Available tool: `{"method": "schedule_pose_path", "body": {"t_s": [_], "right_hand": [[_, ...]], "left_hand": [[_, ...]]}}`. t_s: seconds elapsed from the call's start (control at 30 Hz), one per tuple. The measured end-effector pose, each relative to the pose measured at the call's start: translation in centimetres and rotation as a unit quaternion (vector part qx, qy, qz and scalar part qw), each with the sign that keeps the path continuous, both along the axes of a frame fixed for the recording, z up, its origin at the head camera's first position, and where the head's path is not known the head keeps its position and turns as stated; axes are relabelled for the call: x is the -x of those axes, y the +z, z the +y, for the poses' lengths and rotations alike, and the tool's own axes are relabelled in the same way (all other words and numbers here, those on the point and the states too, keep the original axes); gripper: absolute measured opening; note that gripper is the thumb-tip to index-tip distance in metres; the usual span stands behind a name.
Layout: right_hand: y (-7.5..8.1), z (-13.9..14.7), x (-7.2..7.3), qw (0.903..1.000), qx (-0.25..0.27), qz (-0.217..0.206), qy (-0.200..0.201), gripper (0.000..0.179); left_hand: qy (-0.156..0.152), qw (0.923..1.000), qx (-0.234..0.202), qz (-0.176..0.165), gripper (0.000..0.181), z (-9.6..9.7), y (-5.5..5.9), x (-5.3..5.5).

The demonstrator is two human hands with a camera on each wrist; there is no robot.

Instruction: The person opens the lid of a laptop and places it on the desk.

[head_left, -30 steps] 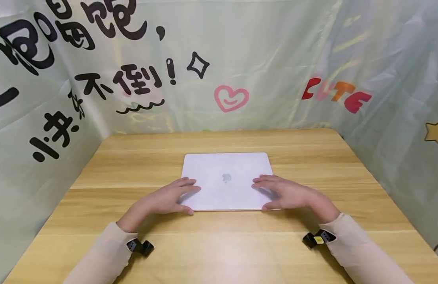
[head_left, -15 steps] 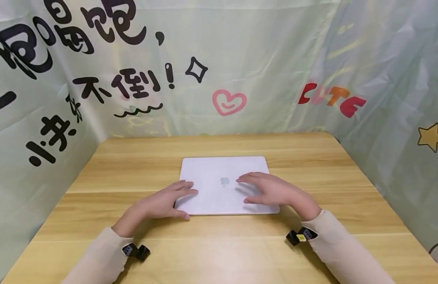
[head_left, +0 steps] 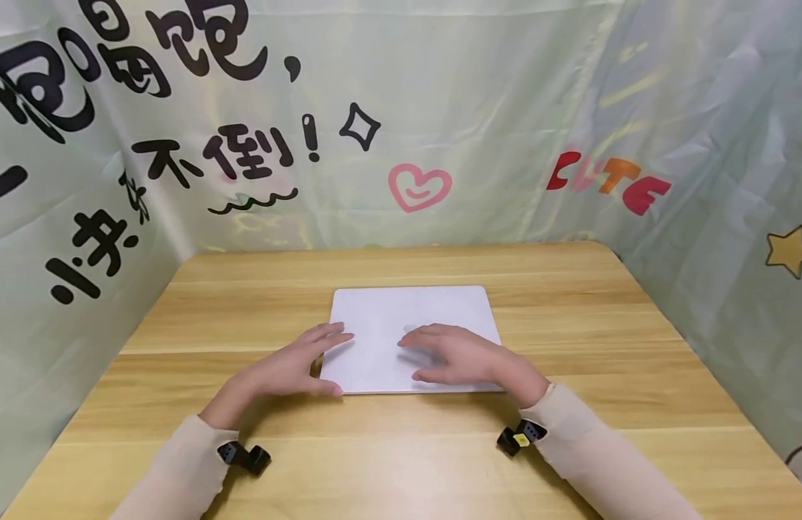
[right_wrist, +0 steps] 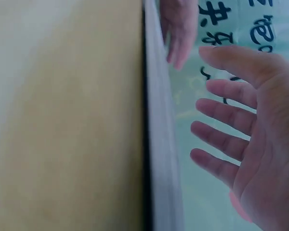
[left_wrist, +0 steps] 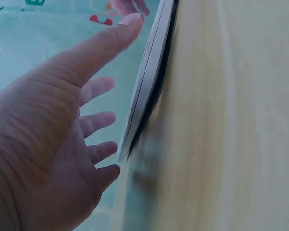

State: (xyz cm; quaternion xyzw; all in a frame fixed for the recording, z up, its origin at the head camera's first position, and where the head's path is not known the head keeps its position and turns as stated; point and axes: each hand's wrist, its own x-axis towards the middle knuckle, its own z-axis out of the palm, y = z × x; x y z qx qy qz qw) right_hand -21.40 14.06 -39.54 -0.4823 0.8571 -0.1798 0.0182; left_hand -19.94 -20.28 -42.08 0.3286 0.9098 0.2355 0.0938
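A closed silver laptop (head_left: 375, 361) lies flat on the wood-grain desk (head_left: 401, 455), lid side up. It sits about midway between the left and right edges of the desk, nearer the back edge than the bottom of the head view, with its long sides roughly parallel to the back edge.

The left hand (head_left: 290, 365) is positioned at the laptop's left side. Its fingers are released: extended and spread, with the thumb apart, near the laptop's front left corner. In the left wrist view, the thumb tip stands just clear of the laptop's edge; contact at the little finger cannot be determined.

The right hand (head_left: 462, 355) is positioned above the right half of the lid and casts a shadow on it. Its fingers are released, extended and spaced apart; the right wrist view shows a gap between the fingertips and the laptop. This hand partly covers the grey logo (head_left: 408, 328) at the lid's centre.

Both arms wear beige sleeves (head_left: 186, 466). A black wrist device (head_left: 245, 457) is fitted at each cuff.

A pale green cloth (head_left: 492, 94) surrounds the back, left and right edges of the desk. It carries black characters (head_left: 248, 152), a pink heart (head_left: 417, 193), "CUTE" lettering (head_left: 617, 177) and a yellow star (head_left: 791, 250).
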Motion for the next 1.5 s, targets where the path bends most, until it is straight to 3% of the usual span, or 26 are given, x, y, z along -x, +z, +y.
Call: {"method": "schedule_pose_path", "body": {"t_s": [0.23,0.5,0.83,1.07,1.5], "right_hand": [[-0.8,-0.4,-0.5,0.9996,-0.026,0.011,-0.008,0.056],[-1.6,-1.0,-0.8,0.9974,-0.044,0.048,0.030,0.064],[-2.3,-1.1,-0.8,0.9921,-0.064,0.099,0.041,0.063],[-2.2,-1.3,-1.1,0.9887,-0.080,0.123,0.034,0.060],[-1.7,-1.7,-1.4,0.9875,-0.093,0.124,0.031,0.058]], "left_hand": [[0.027,0.9991,-0.030,-0.013,0.103,-0.8,-0.7,0.8],[0.044,0.9966,-0.067,-0.018,0.112,-1.8,-1.9,1.1],[0.076,0.9964,-0.035,-0.014,0.126,-2.2,-1.9,1.5],[0.090,0.9954,0.020,-0.026,0.138,-2.2,-1.6,1.8],[0.056,0.9969,0.050,-0.024,0.135,-2.2,-1.5,1.4]]}}
